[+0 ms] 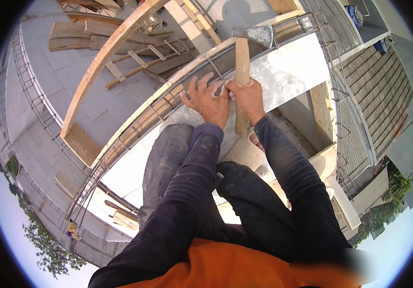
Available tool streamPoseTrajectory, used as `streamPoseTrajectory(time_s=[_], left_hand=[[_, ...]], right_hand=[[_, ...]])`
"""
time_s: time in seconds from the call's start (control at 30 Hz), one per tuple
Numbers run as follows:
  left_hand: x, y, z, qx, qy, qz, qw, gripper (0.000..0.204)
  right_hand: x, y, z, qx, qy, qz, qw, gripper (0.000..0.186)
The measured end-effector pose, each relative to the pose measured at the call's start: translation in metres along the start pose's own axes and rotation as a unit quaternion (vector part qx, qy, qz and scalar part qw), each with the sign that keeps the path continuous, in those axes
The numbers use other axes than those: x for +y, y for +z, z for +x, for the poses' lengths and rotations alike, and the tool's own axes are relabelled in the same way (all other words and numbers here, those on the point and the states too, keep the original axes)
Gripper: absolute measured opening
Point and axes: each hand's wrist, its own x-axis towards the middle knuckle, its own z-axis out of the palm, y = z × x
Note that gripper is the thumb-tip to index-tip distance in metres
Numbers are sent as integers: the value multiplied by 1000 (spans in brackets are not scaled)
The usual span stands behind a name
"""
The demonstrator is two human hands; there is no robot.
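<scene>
My right hand [250, 99] is wrapped round the wooden handle of a hatchet [242, 60]. Its grey metal head is at the far end of the handle, by the curved wooden edge. My left hand [211, 102] is just left of the handle, beside the right thumb. Its thumb and forefinger come together in a pinch while the other fingers fan out; anything between the tips is too small to make out. Both hands are above a pale board [283, 67] between the rebar and my knees. A wooden plank [240, 152] lies below the handle's lower end.
Steel rebar [168, 98] follows the curved formwork on the left. A curved wooden strip [103, 62] arches farther left. Beyond lie a wooden ladder [141, 60] and loose planks [69, 36]. An opening [302, 113] gapes right of the hands, near a rebar cage [343, 101] and tiled roof [379, 86].
</scene>
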Motion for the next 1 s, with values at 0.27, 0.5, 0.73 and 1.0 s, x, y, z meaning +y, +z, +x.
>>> streamPoseTrajectory(time_s=[0.27, 0.5, 0.73, 1.0], left_hand=[[-4, 2, -2, 1, 30, 6, 1000, 12], [-9, 3, -3, 15, 50, 6, 999, 15], [-11, 6, -2, 28, 57, 13, 998, 13], [-11, 7, -2, 23, 50, 18, 998, 12]], right_hand=[[10, 2, 2, 5, -24, -6, 1000, 22], [6, 1, -1, 10, -20, -23, 999, 25], [-2, -20, -14, 21, -75, -121, 990, 34], [10, -109, -58, -56, -132, -353, 924, 54]])
